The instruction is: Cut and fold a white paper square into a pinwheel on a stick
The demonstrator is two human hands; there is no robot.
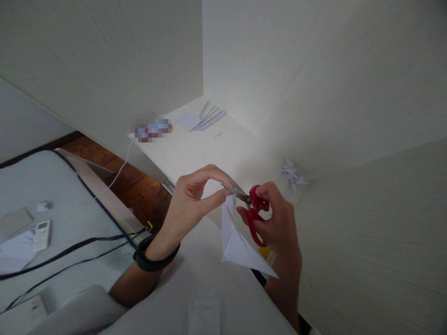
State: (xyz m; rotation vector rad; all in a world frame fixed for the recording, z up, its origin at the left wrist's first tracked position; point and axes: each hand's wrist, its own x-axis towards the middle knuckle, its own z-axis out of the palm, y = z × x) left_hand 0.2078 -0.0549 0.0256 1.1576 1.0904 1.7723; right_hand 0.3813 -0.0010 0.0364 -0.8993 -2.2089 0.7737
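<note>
My right hand (pixel 275 218) is closed round the red handles of a pair of scissors (pixel 256 209), whose blades stand apart and point left. A folded piece of white paper (pixel 235 239) hangs from the fingertips of my left hand (pixel 195 200), pinched between thumb and forefinger. The blades lie at the top end of the paper, close to my left fingertips. Whether they touch the paper's edge I cannot tell. The paper widens downward into a triangular flap with a pointed corner at the lower right.
On the white desk (pixel 230 153) lie a square paper sheet (pixel 188 121), several thin strips (pixel 211 116) and small scraps (pixel 218 135). Folded paper shapes (pixel 292 174) sit by the right wall. At left, a bed (pixel 84 223) bears a remote control (pixel 42 235) and black cords (pixel 87 240).
</note>
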